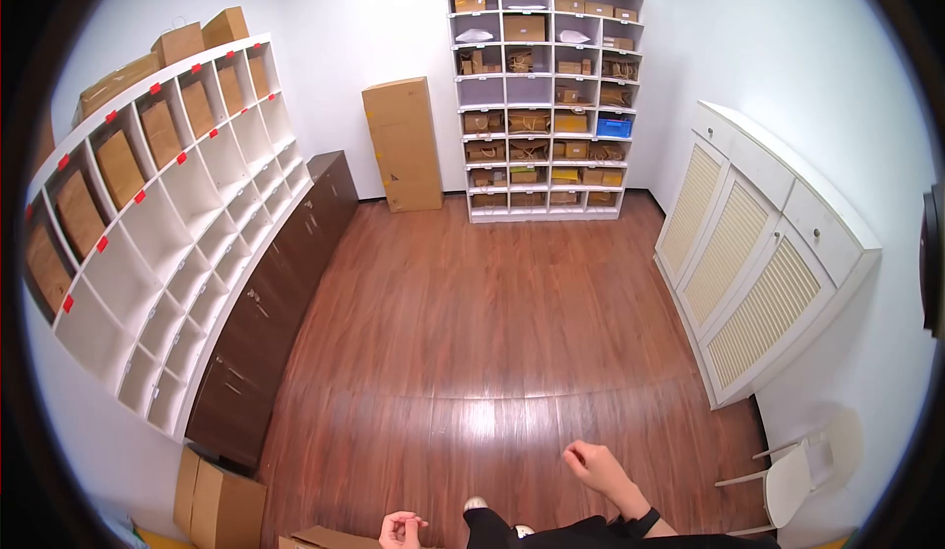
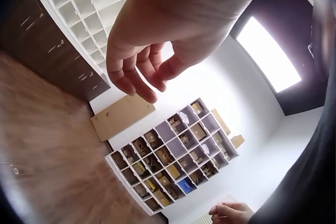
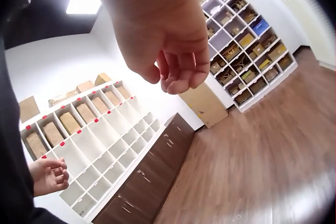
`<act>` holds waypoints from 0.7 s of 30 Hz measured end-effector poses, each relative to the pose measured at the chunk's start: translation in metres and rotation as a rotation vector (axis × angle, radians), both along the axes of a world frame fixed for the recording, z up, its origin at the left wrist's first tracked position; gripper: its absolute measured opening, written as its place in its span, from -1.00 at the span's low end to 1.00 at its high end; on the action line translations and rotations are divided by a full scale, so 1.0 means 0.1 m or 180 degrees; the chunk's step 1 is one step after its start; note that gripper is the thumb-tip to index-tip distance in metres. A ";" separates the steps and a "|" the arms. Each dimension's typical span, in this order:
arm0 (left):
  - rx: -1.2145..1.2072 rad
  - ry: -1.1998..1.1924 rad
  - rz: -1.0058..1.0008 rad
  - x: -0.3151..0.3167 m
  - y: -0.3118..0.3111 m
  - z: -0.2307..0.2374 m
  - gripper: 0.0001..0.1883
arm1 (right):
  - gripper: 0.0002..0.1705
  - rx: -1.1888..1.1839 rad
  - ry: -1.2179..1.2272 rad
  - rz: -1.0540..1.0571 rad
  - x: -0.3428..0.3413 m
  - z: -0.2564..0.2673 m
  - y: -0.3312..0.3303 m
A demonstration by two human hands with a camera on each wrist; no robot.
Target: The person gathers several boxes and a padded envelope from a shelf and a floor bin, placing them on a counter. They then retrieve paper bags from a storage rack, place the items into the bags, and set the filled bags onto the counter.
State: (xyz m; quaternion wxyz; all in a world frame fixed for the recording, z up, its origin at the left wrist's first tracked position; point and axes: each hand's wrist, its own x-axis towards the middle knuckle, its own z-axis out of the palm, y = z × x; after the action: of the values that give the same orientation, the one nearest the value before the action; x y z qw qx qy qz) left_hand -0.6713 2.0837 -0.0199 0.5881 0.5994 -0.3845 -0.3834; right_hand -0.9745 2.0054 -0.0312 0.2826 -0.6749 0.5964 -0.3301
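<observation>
Both hands hang in the air in front of the body and hold nothing. At the bottom of the head view is the left hand [image 1: 402, 529], its fingers loosely bent; the left wrist view shows this left hand [image 2: 157, 35] with relaxed, curved fingers and thumb. Farther right and higher, the right hand [image 1: 598, 468] reaches out above the wooden floor [image 1: 472, 323], a black band on its wrist. Loosely curled fingers show on the right hand [image 3: 168, 40] in the right wrist view. Neither hand touches anything.
White cubbies [image 1: 187, 195] over dark cabinets [image 1: 266, 323] line the left wall. A shelf unit [image 1: 507, 91] with boxes and a tall carton [image 1: 404, 146] stand at the back. To the right are a louvred cabinet [image 1: 778, 190] and a chair [image 1: 787, 480]; cartons [image 1: 226, 505] lie at lower left.
</observation>
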 end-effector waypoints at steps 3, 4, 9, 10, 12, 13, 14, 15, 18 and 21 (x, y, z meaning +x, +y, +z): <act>0.0041 0.0102 0.0005 -0.05 -0.46 -0.04 -0.96 | -0.78 0.0178 -0.0056 0.0155 0.06 0.00 -0.24; 0.0014 0.0087 -0.0050 -0.06 -0.62 -0.02 -0.96 | -0.77 0.0268 -0.0070 0.0176 0.08 0.00 -0.35; -0.0110 -0.0080 -0.0340 0.11 -1.47 0.01 -0.95 | -0.73 0.0349 0.0201 0.0270 0.18 -0.08 -1.15; -0.0073 -0.0028 -0.0275 0.19 -1.65 -0.01 -0.95 | -0.72 0.0382 0.0272 0.0306 0.20 -0.03 -1.33; -0.0157 0.0009 -0.0177 0.36 -1.98 0.04 -0.94 | -0.72 0.0458 0.0236 0.0340 0.27 0.15 -1.72; -0.0172 0.0022 -0.0134 0.43 -2.17 0.05 -0.93 | -0.72 0.0487 0.0208 0.0358 0.29 0.23 -1.93; -0.0132 -0.0084 -0.0115 0.51 -2.37 0.03 -0.93 | -0.73 0.0260 0.0257 0.0264 0.29 0.26 -2.12; -0.0081 -0.0194 -0.0100 0.56 -2.57 0.00 -0.93 | -0.75 0.0048 0.0302 0.0166 0.25 0.29 -2.29; -0.0058 -0.0310 -0.0287 0.58 -3.21 -0.04 -0.92 | -0.78 -0.0244 0.0255 -0.0439 0.01 0.27 -2.56; -0.0060 -0.0532 -0.0679 0.41 -3.88 0.10 -0.89 | -0.81 0.0063 0.0157 -0.1180 -0.33 0.16 -2.56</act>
State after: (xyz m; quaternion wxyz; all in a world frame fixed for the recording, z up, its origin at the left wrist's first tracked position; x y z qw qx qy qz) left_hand -0.6307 1.6955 -0.0103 0.5156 0.5793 -0.4973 -0.3889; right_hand -1.0074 1.7499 -0.0153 0.2089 -0.5585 0.7205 -0.3539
